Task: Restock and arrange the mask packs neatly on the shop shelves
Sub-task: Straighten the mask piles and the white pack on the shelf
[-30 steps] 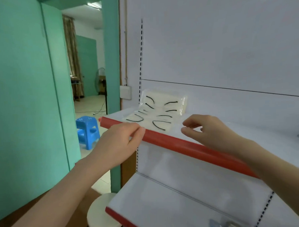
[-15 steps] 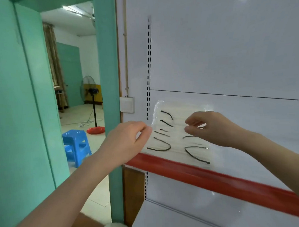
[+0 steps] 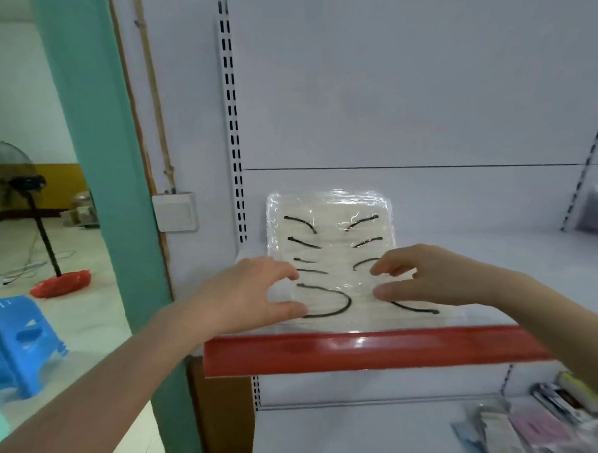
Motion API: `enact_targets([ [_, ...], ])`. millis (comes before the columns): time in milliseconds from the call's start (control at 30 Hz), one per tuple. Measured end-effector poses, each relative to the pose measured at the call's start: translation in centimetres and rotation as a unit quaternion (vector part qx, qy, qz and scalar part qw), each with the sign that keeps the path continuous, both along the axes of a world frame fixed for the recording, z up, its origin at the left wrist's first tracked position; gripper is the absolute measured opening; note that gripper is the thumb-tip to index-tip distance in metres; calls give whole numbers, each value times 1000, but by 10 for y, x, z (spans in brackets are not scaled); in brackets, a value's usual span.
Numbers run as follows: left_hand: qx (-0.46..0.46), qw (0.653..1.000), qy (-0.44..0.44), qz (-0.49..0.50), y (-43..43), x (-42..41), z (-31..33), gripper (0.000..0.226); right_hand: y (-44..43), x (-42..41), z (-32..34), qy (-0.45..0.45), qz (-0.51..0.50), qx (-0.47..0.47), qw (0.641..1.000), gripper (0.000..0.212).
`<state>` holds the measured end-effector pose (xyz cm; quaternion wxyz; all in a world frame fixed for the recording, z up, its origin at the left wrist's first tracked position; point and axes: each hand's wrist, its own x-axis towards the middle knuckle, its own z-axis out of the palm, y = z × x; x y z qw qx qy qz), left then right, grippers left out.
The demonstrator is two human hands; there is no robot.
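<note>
On the upper shelf [image 3: 498, 269], at its left end behind the red lip [image 3: 364, 348], lies the clear-wrapped mask pack [image 3: 328, 225]. It looks light, floppy and slick, best steadied by its side edges. The left hand [image 3: 249, 293] and right hand [image 3: 426, 275] rest spread-fingered on it, gripping nothing.

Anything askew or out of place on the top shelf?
Nothing stands out. The clear plastic mask pack lies flat and square to the red-edged white shelf, with the left hand and right hand resting on it.
</note>
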<state>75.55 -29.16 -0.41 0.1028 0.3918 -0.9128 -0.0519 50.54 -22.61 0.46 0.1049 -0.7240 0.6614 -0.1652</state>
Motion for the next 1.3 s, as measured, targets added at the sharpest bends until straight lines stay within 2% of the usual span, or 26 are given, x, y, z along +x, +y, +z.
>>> enact_targets([
  [133, 48, 998, -13, -49, -10, -8, -3, 63, 8, -5, -6, 8, -25, 40, 999, 44],
  [233, 51, 996, -32, -65, -16, -14, -4, 67, 7, -4, -7, 29, -28, 49, 998, 45],
  [433, 21, 998, -46, -42, -31, -29, -2, 59, -9, -6, -11, 31, -74, 19, 997, 40],
  [533, 28, 998, -50, -23, -38, -30, -3, 61, -17, -10, -9, 51, -51, 32, 997, 39],
  [700, 59, 995, -72, -26, -41, -27, -5, 67, -23, -34, 11, -29, -55, 35, 997, 39],
  [767, 59, 995, -79, -18, -41, -29, -6, 66, -32, -46, 13, -18, -83, 46, 995, 48],
  [900, 57, 995, -79, -4, -44, -33, -7, 62, -51, -55, 9, -43, -129, 139, 981, 80],
  [1000, 68, 996, -66, -5, -47, -33, -7, 60, -60, -54, 2, -54, -136, 154, 977, 90],
  [1133, 77, 996, -52, -2, -51, -33, -10, 62, -61, -57, 2, -92, -136, 130, 978, 88],
  [1300, 81, 996, -36, 2, -53, -33, -12, 65, -59, -61, 0, -222, -179, 78, 955, 80],
])
